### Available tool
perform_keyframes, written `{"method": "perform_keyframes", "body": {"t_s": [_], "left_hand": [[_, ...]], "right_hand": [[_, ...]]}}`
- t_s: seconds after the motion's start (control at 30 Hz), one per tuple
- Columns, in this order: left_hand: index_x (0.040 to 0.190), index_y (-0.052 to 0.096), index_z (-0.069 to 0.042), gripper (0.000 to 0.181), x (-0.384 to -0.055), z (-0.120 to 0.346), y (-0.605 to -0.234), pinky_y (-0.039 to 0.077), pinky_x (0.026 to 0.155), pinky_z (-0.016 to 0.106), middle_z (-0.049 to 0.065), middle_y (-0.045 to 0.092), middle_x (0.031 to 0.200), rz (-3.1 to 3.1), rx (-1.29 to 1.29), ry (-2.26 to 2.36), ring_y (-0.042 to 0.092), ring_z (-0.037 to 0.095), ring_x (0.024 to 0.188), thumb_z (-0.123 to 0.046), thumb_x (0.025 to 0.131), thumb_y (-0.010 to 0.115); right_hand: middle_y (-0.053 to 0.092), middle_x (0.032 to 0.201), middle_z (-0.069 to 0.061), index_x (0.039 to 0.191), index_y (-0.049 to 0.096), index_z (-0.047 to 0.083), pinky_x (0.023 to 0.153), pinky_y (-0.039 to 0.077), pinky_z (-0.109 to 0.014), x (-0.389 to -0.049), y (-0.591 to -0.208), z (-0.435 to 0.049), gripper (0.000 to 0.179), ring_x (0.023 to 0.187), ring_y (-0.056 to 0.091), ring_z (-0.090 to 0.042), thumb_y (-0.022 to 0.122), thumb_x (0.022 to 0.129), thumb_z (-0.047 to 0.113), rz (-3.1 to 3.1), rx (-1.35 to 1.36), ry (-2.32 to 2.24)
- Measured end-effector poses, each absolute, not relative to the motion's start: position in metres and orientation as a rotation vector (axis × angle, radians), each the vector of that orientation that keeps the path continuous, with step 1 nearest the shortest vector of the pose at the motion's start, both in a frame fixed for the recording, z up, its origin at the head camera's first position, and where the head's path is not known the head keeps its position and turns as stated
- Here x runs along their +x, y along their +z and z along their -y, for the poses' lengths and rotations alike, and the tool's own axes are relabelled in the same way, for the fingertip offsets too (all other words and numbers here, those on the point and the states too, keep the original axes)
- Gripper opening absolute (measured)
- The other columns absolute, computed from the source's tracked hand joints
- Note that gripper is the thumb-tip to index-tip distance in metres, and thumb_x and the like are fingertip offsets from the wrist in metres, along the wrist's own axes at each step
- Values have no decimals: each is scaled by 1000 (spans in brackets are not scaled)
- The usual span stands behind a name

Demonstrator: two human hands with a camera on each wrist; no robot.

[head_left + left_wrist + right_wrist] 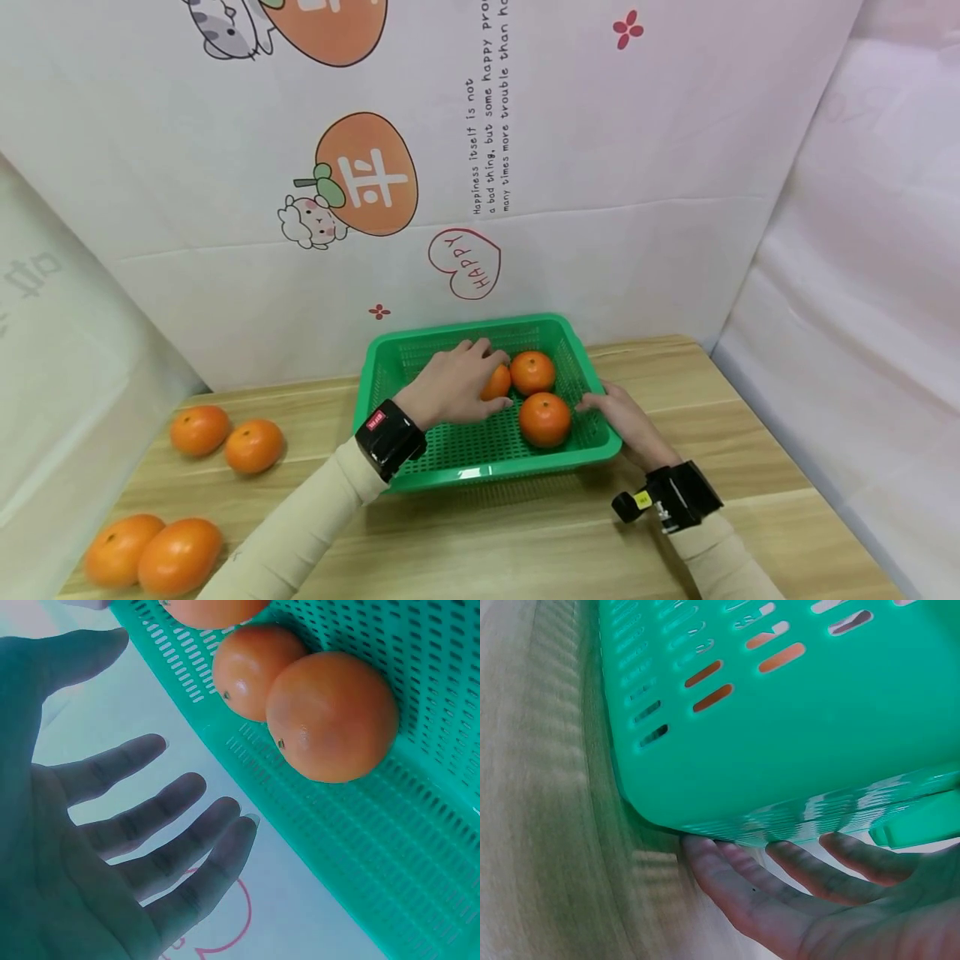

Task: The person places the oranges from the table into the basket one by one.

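Note:
A green plastic basket [465,477] stands on the wooden table with three mandarins in it: one mandarin [532,372] at the back, one [545,420] nearer the front, and one [498,383] partly behind my left hand. My left hand [461,383] is over the basket beside that mandarin. In the left wrist view its fingers [184,840] are spread and loosely bent, with a gap between them and the fruit. My right hand [630,423] grips the basket's right side, thumb over the rim. Its fingers [802,874] press the outer wall in the right wrist view.
Two mandarins, one of them here [200,431], lie on the table [480,542] left of the basket. Another pair, including this mandarin [180,557], touch each other nearer the front left. A printed white cloth [600,250] hangs right behind the basket.

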State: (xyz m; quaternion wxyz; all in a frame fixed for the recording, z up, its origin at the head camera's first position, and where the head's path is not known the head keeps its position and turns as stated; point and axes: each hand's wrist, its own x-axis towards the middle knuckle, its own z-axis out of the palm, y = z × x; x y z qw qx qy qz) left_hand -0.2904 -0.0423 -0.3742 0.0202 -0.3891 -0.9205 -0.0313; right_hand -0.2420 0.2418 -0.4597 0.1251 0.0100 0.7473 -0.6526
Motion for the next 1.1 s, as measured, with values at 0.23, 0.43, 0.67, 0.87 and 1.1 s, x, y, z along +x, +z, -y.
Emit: {"method": "perform_keyframes", "body": {"t_s": [0.23, 0.43, 0.67, 0.87, 1.1], "left_hand": [[145, 60, -15, 58, -285, 51, -375, 59, 83, 41, 9, 61, 133, 2823, -1202, -163, 60, 26, 112, -52, 100, 67], [145, 61, -17, 56, -283, 58, -378, 59, 86, 42, 7, 62, 133, 2810, -1195, -179, 61, 25, 111, -51, 101, 67], [141, 63, -14, 56, -277, 71, -380, 58, 90, 43, 7, 64, 132, 2795, -1159, -204, 63, 25, 112, -52, 99, 68], [141, 63, -13, 56, -271, 83, -376, 57, 89, 40, 7, 63, 131, 2789, -1146, -269, 61, 25, 109, -50, 99, 69], [142, 62, -15, 55, -264, 93, -370, 57, 93, 42, 7, 62, 132, 2787, -1129, -317, 62, 27, 113, -48, 99, 71]], "right_hand": [[44, 157, -36, 161, 27, -8, 95, 61, -42, -241, -459, -242, 74, 117, 68, -26, 53, 94, 10, -2189, 37, -1901], [44, 156, -37, 161, 26, -8, 95, 62, -42, -242, -460, -243, 75, 116, 68, -26, 53, 94, 10, -2186, 41, -1905], [46, 154, -36, 161, 29, -7, 92, 62, -41, -241, -462, -242, 73, 113, 70, -25, 54, 94, 10, -2185, 36, -1912], [47, 154, -36, 161, 29, -7, 92, 63, -40, -241, -462, -243, 72, 111, 71, -23, 53, 96, 10, -2184, 24, -1916], [47, 153, -36, 161, 30, -7, 92, 63, -41, -241, -460, -242, 71, 110, 71, -22, 53, 96, 10, -2192, 22, -1913]]}}
